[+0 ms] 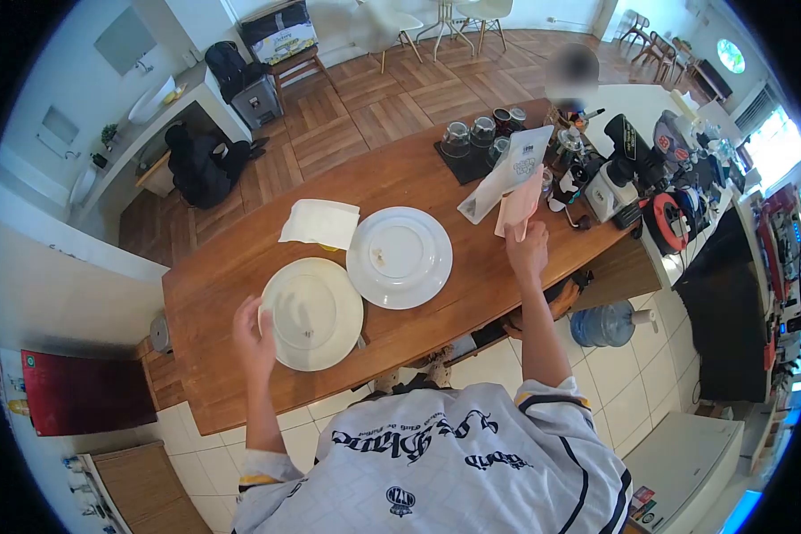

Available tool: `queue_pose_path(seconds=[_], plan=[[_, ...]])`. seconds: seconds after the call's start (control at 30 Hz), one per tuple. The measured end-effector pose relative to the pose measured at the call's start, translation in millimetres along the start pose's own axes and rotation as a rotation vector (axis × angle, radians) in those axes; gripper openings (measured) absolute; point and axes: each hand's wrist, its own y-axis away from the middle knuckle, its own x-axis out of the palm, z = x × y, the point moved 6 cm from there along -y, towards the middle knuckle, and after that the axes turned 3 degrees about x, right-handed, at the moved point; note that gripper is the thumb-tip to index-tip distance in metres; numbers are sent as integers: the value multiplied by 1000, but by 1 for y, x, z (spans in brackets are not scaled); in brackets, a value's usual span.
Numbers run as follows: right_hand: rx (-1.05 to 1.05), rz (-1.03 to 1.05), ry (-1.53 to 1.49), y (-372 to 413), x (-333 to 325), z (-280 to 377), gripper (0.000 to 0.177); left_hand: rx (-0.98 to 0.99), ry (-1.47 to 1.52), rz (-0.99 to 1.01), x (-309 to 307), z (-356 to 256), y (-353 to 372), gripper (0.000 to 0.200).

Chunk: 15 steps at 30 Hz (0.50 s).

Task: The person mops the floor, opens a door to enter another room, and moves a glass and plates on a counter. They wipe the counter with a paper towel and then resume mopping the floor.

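Cream-coloured plate (311, 313) is sitting flat on the wooden table (214, 365), with the left hand (253, 334) at its left rim. Fingers there look slightly curled and a bit apart, but honestly can't tell if they're clamped on the rim or just touching it. Just to its right there's a white plate (399, 258), and both have little bits of something in the middle, too small to make out. Behind them is a white napkin (320, 220) with something yellow (331, 247) poking out from under it, mostly hidden. Also a sliver of what might be cutlery (362, 341) at the cream plate's right edge, the rest covered. Right hand (527, 251) is up at the lower end of a pink card (522, 200), fingers close together, though the grip itself is hard to read. A clear stand (514, 169) with tiny print I can't read leans beside it and overlaps part of the card. Upturned-looking glasses (457, 140) are on a dark mat (461, 166) nearby. Past the far edge a blurred patch (572, 73) covers whatever's there, and a person in dark clothes (203, 169) is low by the wall, face not visible.
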Motion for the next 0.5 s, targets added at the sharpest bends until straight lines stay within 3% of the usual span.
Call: queue_pose_path(seconds=[0.07, 0.13, 0.23, 0.33, 0.5], plan=[[69, 22, -27, 8, 2, -7, 47, 202, -79, 55, 26, -14, -21, 28], [61, 23, -11, 13, 1, -8, 46, 245, -141, 135, 50, -47, -42, 34], [51, -3, -24, 21, -6, -8, 44, 406, -378, 104, 93, -43, -70, 52], [55, -13, -26, 37, -14, -15, 42, 359, -613, 97, 123, -28, -93, 68], [117, -13, -15, 74, -27, -53, 41, 302, -637, 195, 154, -21, -119, 74]])
